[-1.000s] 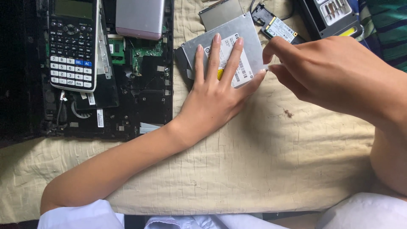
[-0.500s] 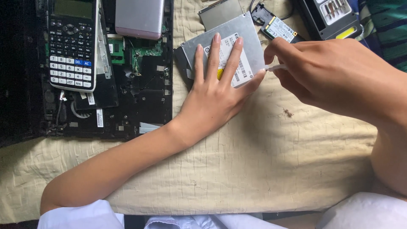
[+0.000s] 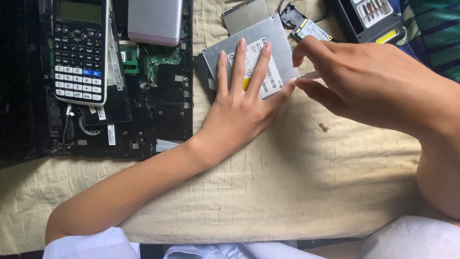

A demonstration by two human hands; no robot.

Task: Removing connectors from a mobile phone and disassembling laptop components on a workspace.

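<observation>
The optical drive (image 3: 249, 60), a flat grey metal case with a white label, lies on the quilted cloth (image 3: 287, 182) at the far middle of the scene. My left hand (image 3: 239, 105) is spread flat on it, fingers open, pinning it down and gripping nothing. My right hand (image 3: 364, 81) is at the drive's right edge, thumb and forefinger pinched on a thin pale tool (image 3: 309, 75); what kind of tool I cannot tell.

Risk, in my judgement: the cloth is soft, so the drive could shift or tip under sideways pressure, and the tool tip could skid toward my left fingertips, which lie just beside it.

To the left, touching the drive's corner, sits the opened laptop base (image 3: 143, 96) with a calculator (image 3: 79, 50) on top. A small circuit card (image 3: 311, 29) and a bit case (image 3: 371, 17) crowd the far right. Open room is on the near side, on bare cloth.
</observation>
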